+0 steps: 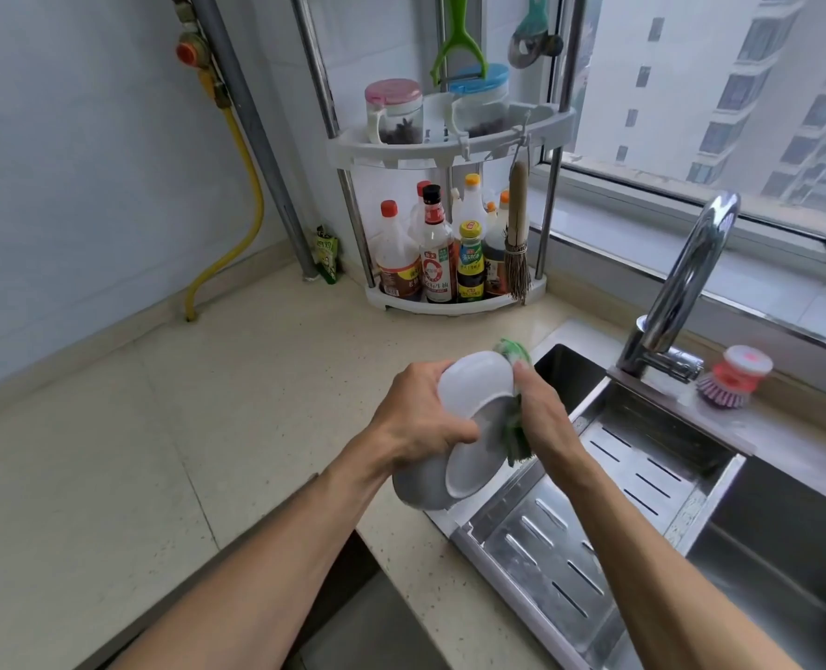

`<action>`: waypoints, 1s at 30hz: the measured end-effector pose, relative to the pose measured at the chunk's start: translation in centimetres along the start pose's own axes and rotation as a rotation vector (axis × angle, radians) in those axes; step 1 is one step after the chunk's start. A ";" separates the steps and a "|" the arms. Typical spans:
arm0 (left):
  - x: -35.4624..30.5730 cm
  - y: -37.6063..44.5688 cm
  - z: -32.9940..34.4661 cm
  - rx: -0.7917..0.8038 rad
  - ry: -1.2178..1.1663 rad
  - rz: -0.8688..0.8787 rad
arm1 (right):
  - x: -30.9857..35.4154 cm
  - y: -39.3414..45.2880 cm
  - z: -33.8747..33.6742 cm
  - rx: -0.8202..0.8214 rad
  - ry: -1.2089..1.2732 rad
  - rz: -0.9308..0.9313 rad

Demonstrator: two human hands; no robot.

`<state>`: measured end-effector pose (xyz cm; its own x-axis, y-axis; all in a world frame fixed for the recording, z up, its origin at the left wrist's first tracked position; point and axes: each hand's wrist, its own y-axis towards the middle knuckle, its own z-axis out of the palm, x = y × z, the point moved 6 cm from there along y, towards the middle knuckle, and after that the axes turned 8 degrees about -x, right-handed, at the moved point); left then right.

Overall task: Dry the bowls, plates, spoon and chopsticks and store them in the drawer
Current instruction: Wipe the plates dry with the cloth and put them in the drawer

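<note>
Now the left hand (pixel 418 418) grips a white bowl (pixel 469 427) above the counter edge (pixel 401 539) (beside the sink (pixel 788 563)); the right hand (pixel 541 418) clutches a green cloth (pixel 515 353) inside it

A pale speckled countertop (pixel 218 408) meets light blue-grey walls (pixel 87 162). In its far corner stands a 2-tier rack (pixel 449 142) of bottles and jars. A steel sink (pixel 764 539) with a chrome faucet (pixel 686 278) runs along the right edge, under a daylit window (pixel 720 84) facing apartment blocks.
</note>
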<state>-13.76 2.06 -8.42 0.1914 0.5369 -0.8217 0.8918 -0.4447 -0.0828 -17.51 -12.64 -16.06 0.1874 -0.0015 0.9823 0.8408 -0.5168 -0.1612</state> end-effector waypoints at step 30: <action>-0.2 0.4 -1.3 0.248 -0.202 -0.202 | 2.1 0.2 -1.5 -0.004 -0.099 -0.115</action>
<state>-12.88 2.71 -7.53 -0.0847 0.4900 -0.8676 0.7720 -0.5182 -0.3681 -17.70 -14.01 -13.88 0.1396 0.1422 0.9799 0.8577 -0.5120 -0.0479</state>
